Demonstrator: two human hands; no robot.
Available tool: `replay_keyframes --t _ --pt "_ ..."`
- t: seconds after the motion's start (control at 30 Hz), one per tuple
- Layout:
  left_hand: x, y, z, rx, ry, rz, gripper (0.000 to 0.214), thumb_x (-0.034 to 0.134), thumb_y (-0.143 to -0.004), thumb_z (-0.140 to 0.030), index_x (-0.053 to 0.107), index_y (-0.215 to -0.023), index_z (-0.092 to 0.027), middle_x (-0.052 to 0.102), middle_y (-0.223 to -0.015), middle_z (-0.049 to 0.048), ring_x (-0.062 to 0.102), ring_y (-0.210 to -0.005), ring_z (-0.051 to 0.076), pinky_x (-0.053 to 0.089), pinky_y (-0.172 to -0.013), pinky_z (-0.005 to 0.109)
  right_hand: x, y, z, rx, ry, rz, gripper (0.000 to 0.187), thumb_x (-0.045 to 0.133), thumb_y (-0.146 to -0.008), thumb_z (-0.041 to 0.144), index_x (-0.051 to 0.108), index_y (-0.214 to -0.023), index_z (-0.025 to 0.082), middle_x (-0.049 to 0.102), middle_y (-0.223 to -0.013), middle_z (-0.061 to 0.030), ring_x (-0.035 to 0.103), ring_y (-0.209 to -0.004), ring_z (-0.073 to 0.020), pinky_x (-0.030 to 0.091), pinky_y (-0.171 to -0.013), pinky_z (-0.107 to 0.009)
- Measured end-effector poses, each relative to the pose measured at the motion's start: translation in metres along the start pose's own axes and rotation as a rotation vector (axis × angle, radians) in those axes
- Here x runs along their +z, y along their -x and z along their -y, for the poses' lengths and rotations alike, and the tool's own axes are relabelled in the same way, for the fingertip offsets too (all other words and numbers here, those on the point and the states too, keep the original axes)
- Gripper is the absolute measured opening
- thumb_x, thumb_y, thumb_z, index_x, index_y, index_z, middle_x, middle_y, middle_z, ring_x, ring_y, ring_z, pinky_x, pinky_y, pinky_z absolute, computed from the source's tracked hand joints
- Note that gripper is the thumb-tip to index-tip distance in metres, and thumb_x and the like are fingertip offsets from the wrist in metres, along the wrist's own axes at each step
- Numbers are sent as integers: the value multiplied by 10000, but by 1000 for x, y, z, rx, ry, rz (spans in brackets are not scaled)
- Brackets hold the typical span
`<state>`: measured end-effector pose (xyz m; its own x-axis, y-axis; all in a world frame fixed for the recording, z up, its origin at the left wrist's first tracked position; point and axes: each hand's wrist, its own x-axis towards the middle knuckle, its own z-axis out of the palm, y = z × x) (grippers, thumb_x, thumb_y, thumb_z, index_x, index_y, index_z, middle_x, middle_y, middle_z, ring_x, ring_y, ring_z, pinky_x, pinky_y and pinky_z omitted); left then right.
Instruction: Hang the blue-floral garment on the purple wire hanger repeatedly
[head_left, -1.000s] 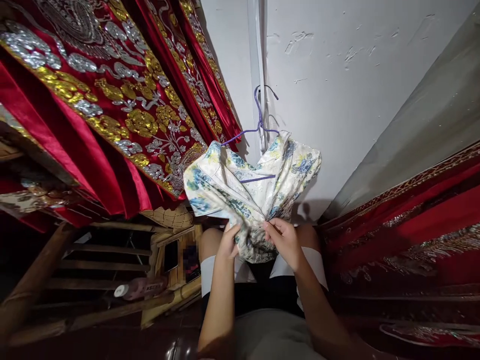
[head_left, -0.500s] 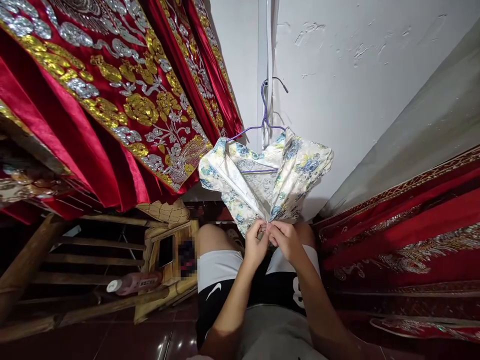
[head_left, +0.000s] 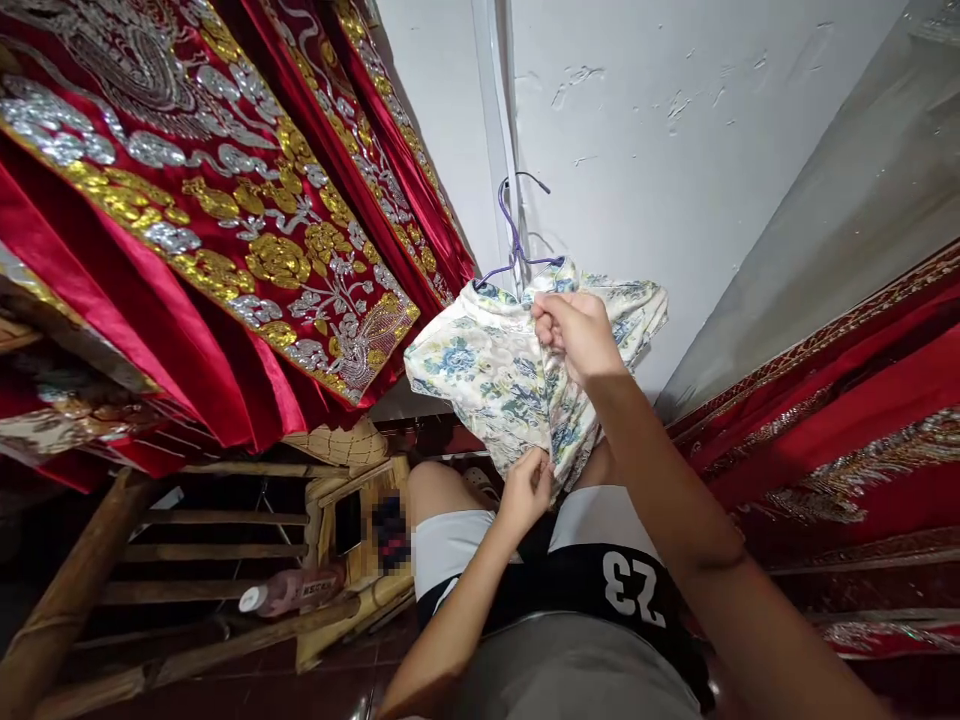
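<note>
Red embroidered cloth (head_left: 292, 240) fills the upper left of the frame. At the centre hangs a floral top (head_left: 487, 375), probably light, soft and easily creased, best held by its collar and front edges. It is off-white with blue and yellow-green flowers, short-sleeved, its fronts meeting down the middle. A purple hanger (head_left: 515, 235) carries it. Both hands pinch the fabric: the right hand (head_left: 581, 335) near the collar, the left hand (head_left: 525, 492) lower, along the front edge.

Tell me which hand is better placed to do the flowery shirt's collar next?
Probably the right hand: it is up pinching at the collar of the flowery shirt, while the left hand grips the front much lower.
</note>
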<state>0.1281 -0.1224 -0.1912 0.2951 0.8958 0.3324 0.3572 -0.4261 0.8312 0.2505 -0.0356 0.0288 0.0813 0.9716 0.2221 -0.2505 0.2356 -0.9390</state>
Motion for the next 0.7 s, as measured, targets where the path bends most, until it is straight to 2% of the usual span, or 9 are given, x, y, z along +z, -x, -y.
replay_keyframes --t 0.07,0.13,0.2,0.3,0.37,0.43,0.5,0.6,0.7 --pt "-17 -12 -4 36 -23 87 206 503 -967 -222 514 -763 -195 517 -755 4 505 -724 152 401 -692 269 3 1 5 -51 38 52 268 603 -931 211 592 -665 173 503 -459 44 370 -387 -53 252 -404 -192" --pt "-40 -31 -19 99 -16 103 153 584 -941 -230 593 -795 -185 578 -842 30 555 -787 160 446 -732 274 3 9 3 -112 83 82 254 584 -945 213 599 -694 177 521 -473 43 402 -405 -60 289 -426 -192" --pt "-66 -56 -43 185 41 -57 99 663 -923 -284 677 -938 -187 618 -976 59 598 -837 163 493 -742 273 1 17 -2 -155 116 77 244 563 -946 207 597 -706 182 515 -476 49 427 -424 -69 317 -449 -196" --pt "-104 -96 -86 364 -2 -401 203 592 -1003 -329 680 -1130 -196 661 -1004 59 621 -893 164 509 -794 287 -2 26 -7 -164 155 84 238 551 -927 194 582 -691 189 502 -475 53 435 -436 -77 325 -463 -207" --pt "-122 -119 -110 451 -103 -386 273 523 -1043 -313 647 -1260 -203 688 -1051 64 634 -900 153 511 -804 286 -3 27 -6 -180 177 99 234 549 -920 197 577 -688 193 499 -477 51 435 -442 -82 321 -468 -216" --pt "-131 -135 -126 510 -221 -295 217 527 -1043 -297 691 -1137 -192 711 -1015 58 643 -890 151 509 -802 282 -4 23 -4 -206 188 94 228 548 -919 210 577 -693 197 493 -481 50 435 -451 -87 319 -476 -224" --pt "-132 -143 -134 547 -319 -269 187 548 -1031 -277 694 -969 -177 712 -928 51 643 -860 151 501 -787 281 -6 17 -7 -219 194 83 227 555 -924 240 581 -702 199 489 -491 48 424 -458 -92 311 -480 -234" --pt "-132 -147 -141 611 -388 -374 176 556 -1019 -238 651 -886 -174 686 -864 44 624 -821 150 483 -764 289 -13 9 -26 -228 240 84 242 588 -918 303 582 -699 201 476 -514 45 397 -476 -102 277 -482 -253" --pt "-148 -147 -144 646 -293 -583 153 571 -1015 -247 629 -886 -189 666 -879 32 610 -850 155 468 -792 315 -26 10 -59 -171 334 83 292 604 -883 314 528 -621 211 408 -509 50 347 -484 -105 225 -485 -270"
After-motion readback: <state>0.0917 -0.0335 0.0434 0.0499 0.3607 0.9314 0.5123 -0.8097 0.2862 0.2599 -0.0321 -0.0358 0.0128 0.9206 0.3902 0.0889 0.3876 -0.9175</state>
